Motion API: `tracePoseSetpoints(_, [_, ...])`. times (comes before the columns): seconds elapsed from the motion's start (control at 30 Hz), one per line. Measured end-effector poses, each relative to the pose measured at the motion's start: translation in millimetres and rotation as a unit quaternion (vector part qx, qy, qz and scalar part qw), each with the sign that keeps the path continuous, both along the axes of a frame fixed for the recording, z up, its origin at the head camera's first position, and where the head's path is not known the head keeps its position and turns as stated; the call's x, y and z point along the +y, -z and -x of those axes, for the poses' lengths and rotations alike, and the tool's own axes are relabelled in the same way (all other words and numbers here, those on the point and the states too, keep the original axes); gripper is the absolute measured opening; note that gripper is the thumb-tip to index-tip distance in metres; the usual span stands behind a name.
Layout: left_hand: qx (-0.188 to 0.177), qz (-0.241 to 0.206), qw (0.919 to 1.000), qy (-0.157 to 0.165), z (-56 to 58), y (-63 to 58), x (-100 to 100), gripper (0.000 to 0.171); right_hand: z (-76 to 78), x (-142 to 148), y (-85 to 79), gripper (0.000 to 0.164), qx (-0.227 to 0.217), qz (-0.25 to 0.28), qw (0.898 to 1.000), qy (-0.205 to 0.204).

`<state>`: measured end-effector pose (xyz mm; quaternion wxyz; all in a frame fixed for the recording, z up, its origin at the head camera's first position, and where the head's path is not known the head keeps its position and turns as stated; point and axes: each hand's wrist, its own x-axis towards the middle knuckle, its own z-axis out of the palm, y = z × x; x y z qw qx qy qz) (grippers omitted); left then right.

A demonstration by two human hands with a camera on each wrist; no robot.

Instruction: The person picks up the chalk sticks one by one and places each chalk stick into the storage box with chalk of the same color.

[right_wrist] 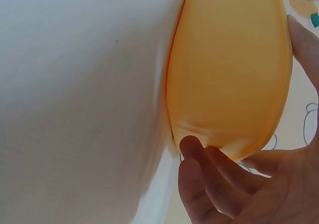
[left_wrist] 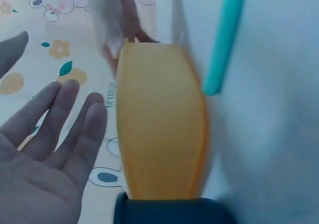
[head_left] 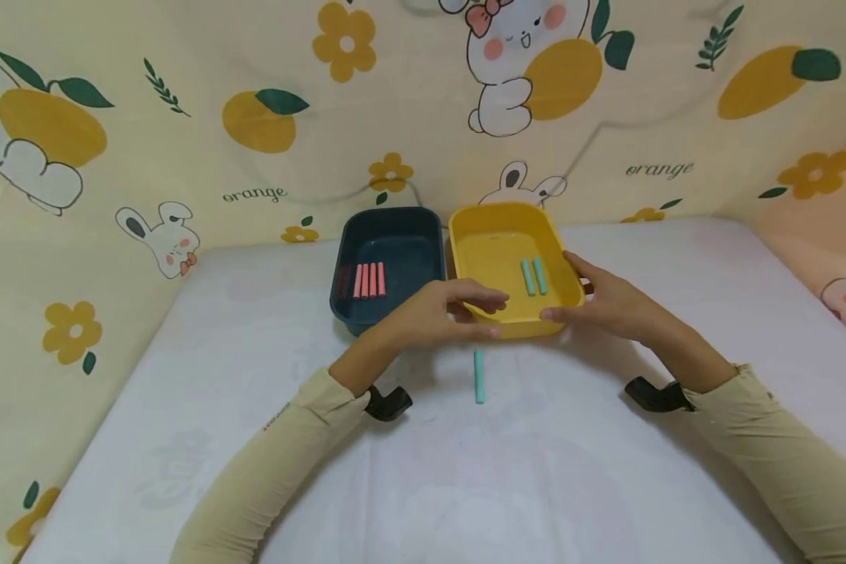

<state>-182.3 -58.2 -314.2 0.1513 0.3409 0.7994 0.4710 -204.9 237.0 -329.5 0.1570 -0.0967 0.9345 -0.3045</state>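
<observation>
My right hand (head_left: 612, 304) grips the right side of a yellow tray (head_left: 482, 254), fingers against its outer wall and thumb at the near rim. In the right wrist view those fingers (right_wrist: 219, 171) bend against the tray's end wall. Above the tray's near left corner hovers my left hand (head_left: 440, 313), holding nothing, its fingers spread in the left wrist view. Two green chalk sticks (head_left: 533, 276) lie side by side inside the yellow tray. A third green chalk stick (head_left: 479, 377) lies on the table in front of it.
A dark blue tray (head_left: 412, 258) with several pink chalk sticks (head_left: 370, 280) stands close to the yellow tray's left. Both are on a white-covered table (head_left: 423, 486), near a wall covering (head_left: 423, 102) printed with rabbits and oranges.
</observation>
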Motion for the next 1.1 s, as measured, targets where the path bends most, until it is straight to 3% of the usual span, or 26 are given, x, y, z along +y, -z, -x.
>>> tracePoseSetpoints(0.13, [0.001,-0.001,1.0,0.006,-12.8,6.1,-8,0.046,-0.2,1,-0.1,0.115,0.007,-0.004,1.0,0.0])
tracePoseSetpoints(0.33, [0.01,0.075,0.9967,-0.03,-24.4,16.9,-6,0.049,1.6,1,-2.3,0.116,0.002,-0.01,1.0,0.009])
tracePoseSetpoints(0.57, [0.011,0.156,0.9854,-0.066,-27.2,34.1,-1,0.057,3.5,1,1.8,0.118,-0.007,-0.011,1.0,0.005])
tracePoseSetpoints(0.87, [0.017,0.187,0.9799,-0.068,-28.2,42.4,0,0.068,3.1,-2,1.9,0.116,-0.002,-0.006,1.0,0.002])
tracePoseSetpoints(1.1, [0.046,0.249,0.9655,-0.061,-31.5,44.7,4,0.074,2.3,-1,2.4,0.118,-0.01,-0.015,1.0,0.002])
